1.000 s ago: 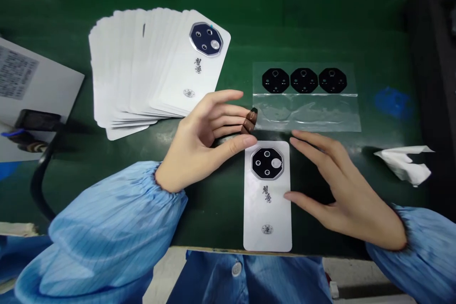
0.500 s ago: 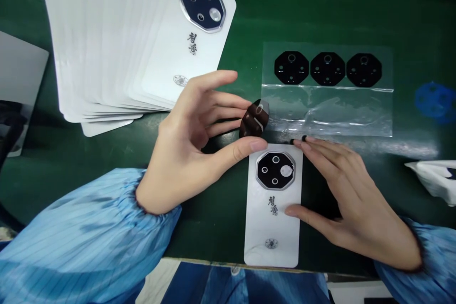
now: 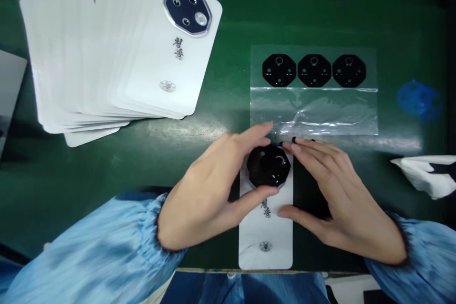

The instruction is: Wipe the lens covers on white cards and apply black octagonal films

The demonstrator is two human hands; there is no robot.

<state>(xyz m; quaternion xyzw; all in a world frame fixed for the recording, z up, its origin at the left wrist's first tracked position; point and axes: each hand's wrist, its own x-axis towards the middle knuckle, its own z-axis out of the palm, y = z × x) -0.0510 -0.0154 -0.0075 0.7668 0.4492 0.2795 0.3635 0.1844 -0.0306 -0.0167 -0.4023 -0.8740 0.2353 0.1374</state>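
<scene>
My left hand (image 3: pixel 210 185) is closed on a black octagonal lens film (image 3: pixel 269 165), thumb at its lower edge and fingers at its upper edge. The film lies over the camera area of a white phone back cover (image 3: pixel 267 232); whether it touches all round I cannot tell. That cover lies flat near the table's front edge, with dark script and a round emblem below the camera area. With its thumb on the cover's face and fingertips at its upper right corner, my right hand (image 3: pixel 338 199) holds the cover steady.
At upper left lies a fanned stack of white phone back covers (image 3: pixel 142 57). Beyond my hands is a clear sheet (image 3: pixel 313 109) with three black octagonal films (image 3: pixel 314 71). Further right are blue film pieces (image 3: pixel 416 99) and a crumpled white wrapper (image 3: pixel 427 175).
My left hand has moved right and down, bringing the black film from beside the cover onto its camera area. The right hand keeps its place at the cover. The whole view has shifted slightly.
</scene>
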